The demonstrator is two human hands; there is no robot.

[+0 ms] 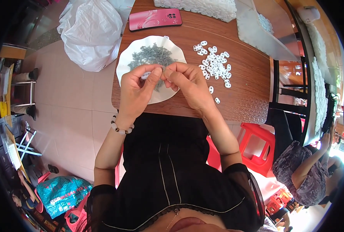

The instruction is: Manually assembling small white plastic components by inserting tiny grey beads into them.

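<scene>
Both my hands meet above the near side of a white plate with a wavy rim, fingertips almost touching. My left hand is closed around a small white oval piece with holes, which shows between thumb and fingers. Thumb and forefinger of my right hand are pinched together at the left fingertips; what they grip is too small to make out. A heap of small grey translucent pieces lies on the plate. To its right, many white two-holed oval pieces are scattered on the brown wooden table.
A pink phone lies at the table's far edge, beside a mass of white pieces. A translucent bin stands far right. A white plastic bag is left of the table, a red stool right. Another person sits at right.
</scene>
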